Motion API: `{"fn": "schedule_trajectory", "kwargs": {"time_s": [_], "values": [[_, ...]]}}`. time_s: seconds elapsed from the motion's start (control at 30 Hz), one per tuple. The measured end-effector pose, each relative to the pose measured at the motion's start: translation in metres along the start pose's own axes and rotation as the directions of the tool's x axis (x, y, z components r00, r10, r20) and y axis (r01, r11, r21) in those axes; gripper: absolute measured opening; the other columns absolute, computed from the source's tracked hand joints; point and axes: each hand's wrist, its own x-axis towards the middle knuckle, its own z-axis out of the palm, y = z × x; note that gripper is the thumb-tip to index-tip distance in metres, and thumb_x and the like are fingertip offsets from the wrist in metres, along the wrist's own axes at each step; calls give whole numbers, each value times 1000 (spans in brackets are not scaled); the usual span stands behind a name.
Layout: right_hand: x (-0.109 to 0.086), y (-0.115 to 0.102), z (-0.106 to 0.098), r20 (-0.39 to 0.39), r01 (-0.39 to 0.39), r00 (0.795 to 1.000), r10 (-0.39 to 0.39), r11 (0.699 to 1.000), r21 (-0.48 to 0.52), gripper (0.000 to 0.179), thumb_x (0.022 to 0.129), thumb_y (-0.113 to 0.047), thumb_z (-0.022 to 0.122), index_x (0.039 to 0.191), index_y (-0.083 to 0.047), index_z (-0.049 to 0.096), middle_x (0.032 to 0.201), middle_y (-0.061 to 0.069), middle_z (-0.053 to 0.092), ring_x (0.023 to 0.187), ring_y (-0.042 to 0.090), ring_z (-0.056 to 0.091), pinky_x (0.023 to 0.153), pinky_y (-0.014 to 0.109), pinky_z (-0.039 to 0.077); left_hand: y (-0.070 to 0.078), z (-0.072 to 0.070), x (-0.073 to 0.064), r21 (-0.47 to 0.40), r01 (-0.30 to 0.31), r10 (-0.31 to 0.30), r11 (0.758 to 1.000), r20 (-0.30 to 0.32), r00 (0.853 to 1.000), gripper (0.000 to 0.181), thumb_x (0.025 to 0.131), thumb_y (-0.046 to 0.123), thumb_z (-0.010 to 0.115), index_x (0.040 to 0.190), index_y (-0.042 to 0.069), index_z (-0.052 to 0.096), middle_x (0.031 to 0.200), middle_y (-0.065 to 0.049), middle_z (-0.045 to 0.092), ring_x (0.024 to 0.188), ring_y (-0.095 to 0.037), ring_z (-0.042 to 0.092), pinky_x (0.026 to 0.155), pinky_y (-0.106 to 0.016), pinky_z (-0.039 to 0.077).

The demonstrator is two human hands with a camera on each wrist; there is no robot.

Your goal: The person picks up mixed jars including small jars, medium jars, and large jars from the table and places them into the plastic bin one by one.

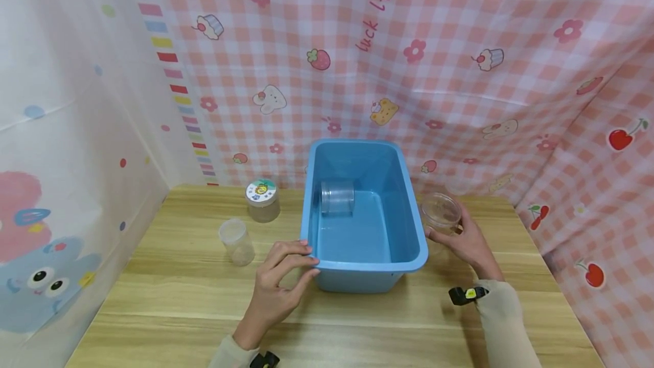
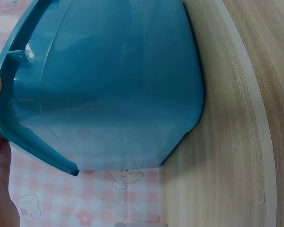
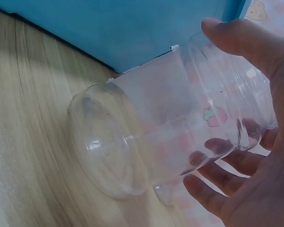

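Observation:
A blue plastic tub (image 1: 357, 280) stands on the wooden table, with a clear plastic jar (image 1: 338, 197) lying on its side inside. My left hand (image 1: 278, 280) pinches the tub's rim at the near left corner; its fingers (image 2: 1, 165) show against that rim in the left wrist view. To the right of the tub, my right hand (image 1: 472, 246) holds another clear jar (image 3: 165, 104), fingers and thumb curved around its sides near the mouth. The base of that jar is close over the tabletop, and the jar looks empty.
Left of the tub are a clear cylindrical jar (image 1: 237, 243) and, farther back, a short jar with a printed lid (image 1: 262, 190). A pink checked cloth (image 1: 357, 84) hangs behind the table (image 1: 168, 283), and a white printed cloth (image 1: 66, 129) hangs at left.

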Motion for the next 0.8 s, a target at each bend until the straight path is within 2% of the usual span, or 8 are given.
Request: {"fn": "schedule_trajectory", "kwargs": {"time_s": [0.33, 0.5, 0.67, 0.8], "values": [[-3, 1, 1, -10, -18, 1000, 19, 999, 27, 101, 85, -35, 85, 163, -21, 24, 156, 21, 43, 138, 43, 44, 113, 67, 38, 1, 0, 0, -2, 11, -11, 1000, 0, 1000, 15, 84, 5, 83, 96, 2, 75, 104, -14, 68, 112, -26, 65, 109, -29, 53], [-5, 2, 1, -12, -9, 1000, 9, 1000, 29, 97, 86, -31, 85, 162, -22, 27, 155, 20, 45, 138, 42, 45, 113, 68, 39, 1, 0, 1, -5, 8, -8, 1000, 2, 1000, 16, 83, 4, 84, 96, 2, 75, 104, -14, 68, 112, -26, 66, 108, -28, 53], [-6, 0, -1, -7, -6, 1000, 6, 1000, 15, 96, 86, -34, 84, 163, -24, 26, 154, 20, 47, 137, 42, 46, 110, 69, 40, 1, -1, 1, -4, 8, -8, 1000, 1, 1000, 15, 84, 5, 83, 96, 2, 75, 104, -14, 68, 112, -26, 66, 109, -29, 53], [-6, -3, -3, -14, -16, 1000, 16, 1000, -5, 97, 86, -37, 84, 163, -22, 26, 154, 21, 47, 137, 42, 46, 109, 66, 42, 2, -1, 1, -5, 9, -9, 1000, -1, 1000, 15, 83, 4, 83, 96, 2, 75, 104, -14, 68, 113, -26, 66, 109, -29, 53]]}}
